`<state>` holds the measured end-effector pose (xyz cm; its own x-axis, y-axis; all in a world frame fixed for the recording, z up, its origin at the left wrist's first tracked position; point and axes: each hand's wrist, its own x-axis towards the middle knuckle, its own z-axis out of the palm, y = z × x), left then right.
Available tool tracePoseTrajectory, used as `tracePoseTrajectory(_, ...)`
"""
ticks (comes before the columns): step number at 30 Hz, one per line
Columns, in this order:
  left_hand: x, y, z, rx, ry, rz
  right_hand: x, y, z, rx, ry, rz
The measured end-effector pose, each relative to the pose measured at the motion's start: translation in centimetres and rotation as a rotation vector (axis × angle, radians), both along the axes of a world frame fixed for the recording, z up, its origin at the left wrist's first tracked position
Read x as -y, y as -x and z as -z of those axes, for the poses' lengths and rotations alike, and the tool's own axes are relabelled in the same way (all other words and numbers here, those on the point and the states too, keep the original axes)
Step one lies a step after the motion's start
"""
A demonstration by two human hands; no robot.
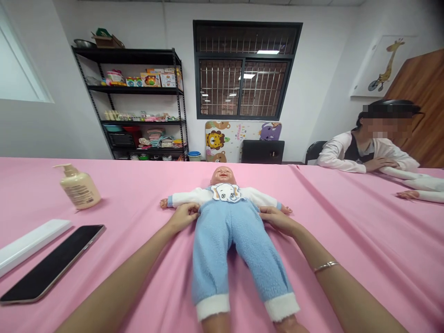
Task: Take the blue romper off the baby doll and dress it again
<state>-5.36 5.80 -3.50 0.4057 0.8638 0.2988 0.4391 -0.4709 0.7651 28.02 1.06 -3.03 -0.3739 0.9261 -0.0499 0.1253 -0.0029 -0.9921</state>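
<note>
Doll (pixel 225 231), left hand (pixel 182 218), right hand (pixel 279 220) at waist, bottle label (pixel 80 190) blurred

A soft-bodied baby doll (pixel 225 222) with a smiling vinyl head (pixel 223 176) lies on its back on a pink cloth-covered surface (pixel 350 231), its head pointing away from the wearer. It wears a white long-sleeved top, fluffy pale-blue fleece overalls (pixel 222 245) with white cuffs, and a white elephant-face bib (pixel 225 192). Its arms spread sideways, its legs lie straight and slightly apart, and the left hand (pixel 182 218) and right hand (pixel 277 220) touch its sides at the waist.
</note>
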Motion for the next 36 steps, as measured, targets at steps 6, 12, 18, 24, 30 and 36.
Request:
tracePoseTrajectory(6,0.0,-0.1,0.0,-0.208,-0.212,-0.233,-1.4,-0.7,0.5,-0.123,-0.093,0.218)
tracePoseTrajectory(12,-0.2,0.1,0.0,-0.169,-0.284,-0.433,-2.5,1.5,1.3,-0.012,-0.309,0.592)
tracePoseTrajectory(18,-0.3,0.5,0.4,-0.080,-0.208,-0.498,4.0,7.4,-4.1,0.212,-0.679,0.499)
tracePoseTrajectory(24,-0.3,0.1,0.6,-0.130,-0.223,-0.421,10.8,12.9,-5.2,0.420,-0.471,-0.532)
tracePoseTrajectory(30,-0.3,0.1,0.7,-0.124,-0.238,-0.375,11.3,14.2,-3.9,0.360,-0.563,-0.514)
tracePoseTrajectory(36,0.5,-0.8,0.0,0.025,-0.187,-0.215,11.4,14.7,-4.3,0.207,-0.522,-0.433)
